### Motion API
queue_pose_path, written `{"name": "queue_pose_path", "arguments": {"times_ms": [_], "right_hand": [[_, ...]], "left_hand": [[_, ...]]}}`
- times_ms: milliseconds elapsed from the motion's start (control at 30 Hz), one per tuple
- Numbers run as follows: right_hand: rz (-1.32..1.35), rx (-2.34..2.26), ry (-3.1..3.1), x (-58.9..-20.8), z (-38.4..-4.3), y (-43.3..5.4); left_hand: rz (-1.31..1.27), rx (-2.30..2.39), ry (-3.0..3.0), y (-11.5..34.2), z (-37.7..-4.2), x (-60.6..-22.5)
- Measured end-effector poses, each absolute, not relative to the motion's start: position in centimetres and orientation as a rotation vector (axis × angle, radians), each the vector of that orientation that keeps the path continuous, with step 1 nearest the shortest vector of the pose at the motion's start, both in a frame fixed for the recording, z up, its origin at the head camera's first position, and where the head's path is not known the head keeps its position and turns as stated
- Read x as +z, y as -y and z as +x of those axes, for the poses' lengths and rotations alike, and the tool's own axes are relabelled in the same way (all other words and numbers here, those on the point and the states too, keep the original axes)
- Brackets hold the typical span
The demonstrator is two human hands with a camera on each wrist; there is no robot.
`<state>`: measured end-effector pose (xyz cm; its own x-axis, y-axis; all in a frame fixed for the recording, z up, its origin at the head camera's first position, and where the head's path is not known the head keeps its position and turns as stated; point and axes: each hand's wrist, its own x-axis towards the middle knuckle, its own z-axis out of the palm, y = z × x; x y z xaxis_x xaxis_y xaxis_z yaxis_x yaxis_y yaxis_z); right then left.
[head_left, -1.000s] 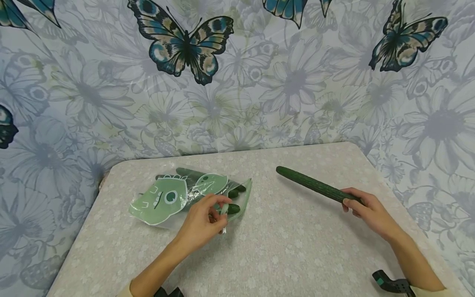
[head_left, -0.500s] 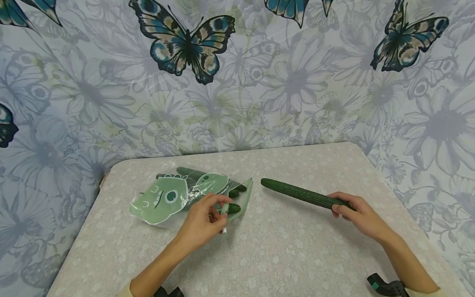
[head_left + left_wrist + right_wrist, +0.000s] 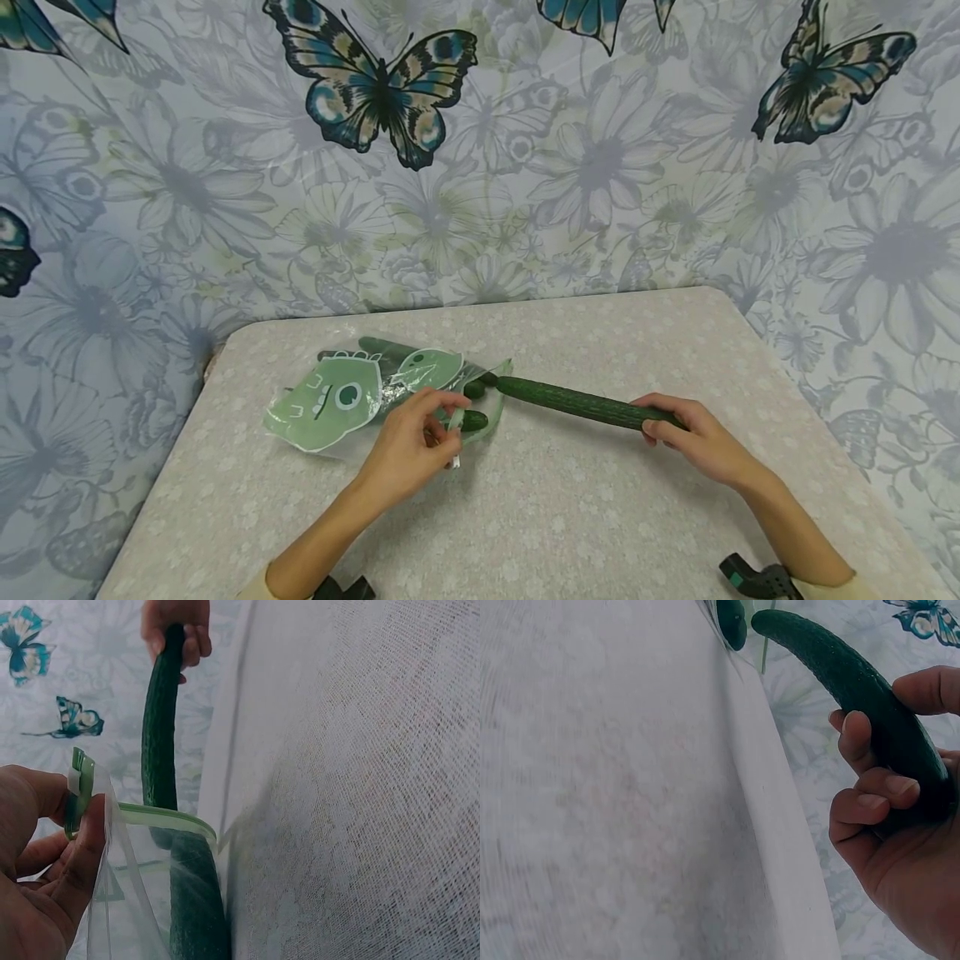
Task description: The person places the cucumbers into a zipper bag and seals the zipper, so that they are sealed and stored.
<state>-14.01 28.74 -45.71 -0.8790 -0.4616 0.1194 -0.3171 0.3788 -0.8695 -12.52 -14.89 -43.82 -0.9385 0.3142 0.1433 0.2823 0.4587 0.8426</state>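
In the head view a clear zip bag (image 3: 322,408) with a green cartoon print lies on the table's left half, several cucumbers inside. My left hand (image 3: 412,433) pinches the zip edge at the bag's right-hand mouth; the left wrist view shows the green zip strip (image 3: 84,784) between thumb and fingers. My right hand (image 3: 697,437) grips the near end of a long dark green cucumber (image 3: 577,402). Its far tip reaches the bag's mouth, close to the end of a bagged cucumber (image 3: 196,900). Whether the tip is inside the rim I cannot tell.
The table (image 3: 570,517) has a pale floral cover. Behind it hangs a cloth (image 3: 480,208) printed with flowers and butterflies. A dark wrist device (image 3: 757,577) sits on the right wrist; part of another (image 3: 343,588) shows at the left.
My right hand has moved left with the cucumber, bringing its tip from well right of the bag to the bag's mouth. The left hand has stayed at the zip edge.
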Motion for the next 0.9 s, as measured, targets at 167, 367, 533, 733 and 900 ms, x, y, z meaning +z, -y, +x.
{"name": "queue_pose_path", "arguments": {"times_ms": [167,367,533,733,900], "right_hand": [[-0.752,-1.523,-2.456,-45.6,-14.3,-27.7],[-0.770,-1.524,-2.418,-45.7,-14.8,-26.4],[-0.796,-1.500,-2.427,-45.8,-15.5,-25.5],[-0.795,-1.469,-2.429,-45.8,-16.4,-23.9],[-0.778,-1.453,-2.421,-45.8,-17.2,-22.1]], "left_hand": [[0.557,1.523,-2.671,14.9,-12.6,-43.8],[0.560,1.516,-2.683,14.7,-12.5,-43.7],[0.567,1.503,-2.678,14.7,-12.5,-43.6],[0.565,1.496,-2.693,14.7,-12.6,-43.6],[0.548,1.499,-2.704,14.7,-12.5,-43.6]]}}
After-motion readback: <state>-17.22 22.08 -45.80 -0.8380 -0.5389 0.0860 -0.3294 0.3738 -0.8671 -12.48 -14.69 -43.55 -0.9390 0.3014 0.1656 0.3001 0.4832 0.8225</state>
